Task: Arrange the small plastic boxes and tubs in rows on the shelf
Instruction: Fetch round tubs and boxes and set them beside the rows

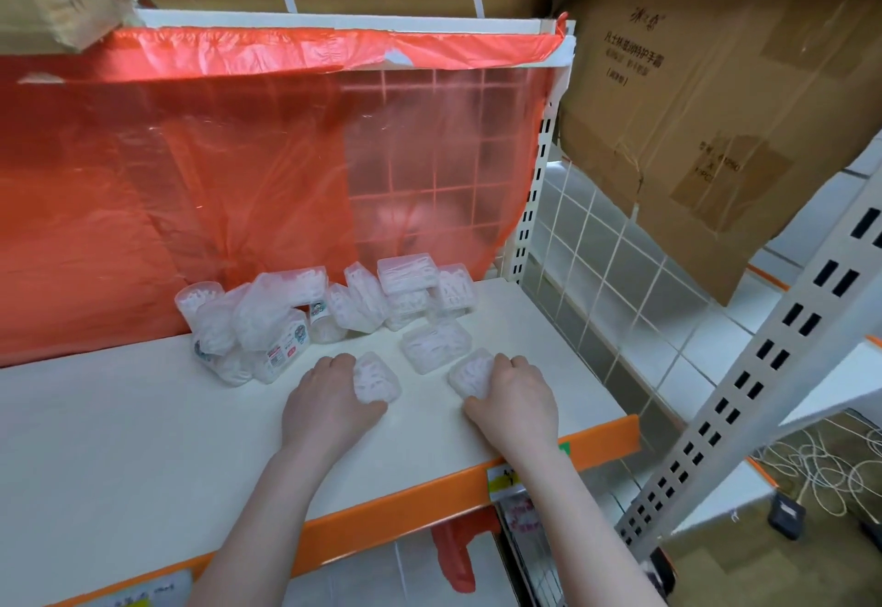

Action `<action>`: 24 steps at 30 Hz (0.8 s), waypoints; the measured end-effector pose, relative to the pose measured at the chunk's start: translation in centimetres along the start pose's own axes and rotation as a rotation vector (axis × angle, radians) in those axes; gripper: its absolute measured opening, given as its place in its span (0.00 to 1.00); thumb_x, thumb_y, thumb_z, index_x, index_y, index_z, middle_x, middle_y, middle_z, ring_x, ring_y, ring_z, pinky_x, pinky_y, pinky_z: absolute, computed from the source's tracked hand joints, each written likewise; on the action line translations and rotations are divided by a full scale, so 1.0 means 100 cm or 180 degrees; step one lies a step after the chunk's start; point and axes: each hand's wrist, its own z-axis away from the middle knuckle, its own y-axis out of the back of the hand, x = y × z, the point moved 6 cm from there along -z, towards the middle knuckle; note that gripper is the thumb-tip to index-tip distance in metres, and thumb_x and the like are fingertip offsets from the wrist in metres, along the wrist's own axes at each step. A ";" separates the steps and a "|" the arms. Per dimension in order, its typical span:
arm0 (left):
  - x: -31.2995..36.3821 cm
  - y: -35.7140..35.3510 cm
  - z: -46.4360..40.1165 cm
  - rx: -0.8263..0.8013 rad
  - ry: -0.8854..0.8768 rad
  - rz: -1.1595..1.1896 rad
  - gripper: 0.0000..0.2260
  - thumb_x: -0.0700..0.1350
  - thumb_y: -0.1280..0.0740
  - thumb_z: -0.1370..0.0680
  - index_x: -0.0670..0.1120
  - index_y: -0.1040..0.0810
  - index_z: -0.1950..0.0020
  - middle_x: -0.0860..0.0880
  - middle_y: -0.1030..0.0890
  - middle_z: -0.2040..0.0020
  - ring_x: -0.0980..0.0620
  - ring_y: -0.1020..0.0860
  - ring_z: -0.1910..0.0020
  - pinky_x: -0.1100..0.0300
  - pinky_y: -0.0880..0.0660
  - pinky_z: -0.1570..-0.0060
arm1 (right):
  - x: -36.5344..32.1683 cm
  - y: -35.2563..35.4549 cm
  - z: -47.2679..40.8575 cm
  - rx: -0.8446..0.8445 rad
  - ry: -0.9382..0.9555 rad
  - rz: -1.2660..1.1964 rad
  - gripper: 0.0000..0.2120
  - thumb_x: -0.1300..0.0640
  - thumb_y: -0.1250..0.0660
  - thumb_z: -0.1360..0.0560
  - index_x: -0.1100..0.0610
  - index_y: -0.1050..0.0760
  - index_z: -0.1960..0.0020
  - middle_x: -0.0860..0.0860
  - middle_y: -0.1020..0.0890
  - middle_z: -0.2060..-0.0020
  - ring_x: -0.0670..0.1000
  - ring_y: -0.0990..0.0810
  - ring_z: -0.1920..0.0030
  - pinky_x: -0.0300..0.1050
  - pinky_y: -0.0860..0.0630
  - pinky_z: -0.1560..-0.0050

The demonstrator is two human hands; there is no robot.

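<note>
On the white shelf [143, 439], my left hand [329, 396] grips a small clear plastic box [379, 377] of white items. My right hand [515, 396] grips another such box [470, 372] a little to the right. Between and just behind them a third clear box [435, 338] lies flat on the shelf. A jumbled pile of several clear boxes and round tubs [286, 315] leans against the back of the shelf, with more boxes stacked [410, 282] at its right end.
A red plastic sheet [191, 153] covers the wire grid behind the shelf. The shelf's orange front edge [429, 501] carries a price tag. Cardboard cartons [706, 119] sit above and to the right. A slotted metal upright [763, 367] stands at the right.
</note>
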 end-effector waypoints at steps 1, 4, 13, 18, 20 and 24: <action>-0.003 0.004 0.003 0.0082 0.0049 0.0056 0.23 0.54 0.31 0.29 0.48 0.30 0.38 0.48 0.27 0.43 0.47 0.28 0.42 0.57 0.33 0.54 | -0.002 0.001 0.000 0.0041 0.0056 -0.0027 0.12 0.54 0.37 0.32 0.57 0.32 0.51 0.53 0.26 0.51 0.55 0.28 0.50 0.43 0.38 0.59; -0.011 0.016 0.011 0.0296 0.0153 0.0178 0.19 0.54 0.30 0.30 0.48 0.27 0.43 0.48 0.26 0.46 0.46 0.27 0.45 0.57 0.33 0.57 | -0.009 0.007 0.000 0.0180 0.0226 -0.0067 0.11 0.54 0.36 0.32 0.57 0.33 0.53 0.53 0.26 0.52 0.55 0.29 0.50 0.43 0.40 0.60; -0.042 0.047 0.039 0.0546 0.0019 0.0198 0.24 0.54 0.28 0.31 0.47 0.27 0.38 0.47 0.24 0.41 0.46 0.27 0.41 0.55 0.30 0.47 | -0.050 0.013 0.026 0.0244 0.0468 -0.0110 0.14 0.51 0.34 0.30 0.58 0.30 0.50 0.54 0.25 0.50 0.56 0.28 0.49 0.45 0.37 0.58; -0.078 0.070 0.059 0.0598 0.0008 0.0200 0.22 0.54 0.28 0.32 0.48 0.26 0.41 0.46 0.24 0.43 0.44 0.27 0.42 0.55 0.31 0.49 | -0.087 0.008 0.049 0.0161 0.0550 -0.0049 0.17 0.49 0.34 0.30 0.58 0.29 0.45 0.54 0.25 0.47 0.56 0.28 0.45 0.46 0.33 0.50; -0.106 0.085 0.072 0.0614 0.0056 0.0201 0.23 0.54 0.28 0.32 0.48 0.26 0.40 0.47 0.24 0.43 0.45 0.27 0.42 0.55 0.30 0.48 | -0.115 0.003 0.065 0.0172 0.0656 -0.0095 0.18 0.48 0.34 0.30 0.58 0.29 0.45 0.54 0.25 0.47 0.56 0.28 0.44 0.46 0.33 0.49; -0.177 0.121 0.105 0.0761 0.0203 0.0137 0.27 0.54 0.28 0.32 0.47 0.28 0.35 0.46 0.24 0.41 0.45 0.27 0.40 0.55 0.30 0.45 | -0.184 -0.015 0.108 0.0208 0.0942 -0.0124 0.20 0.44 0.35 0.29 0.57 0.29 0.46 0.54 0.25 0.49 0.56 0.27 0.46 0.46 0.33 0.52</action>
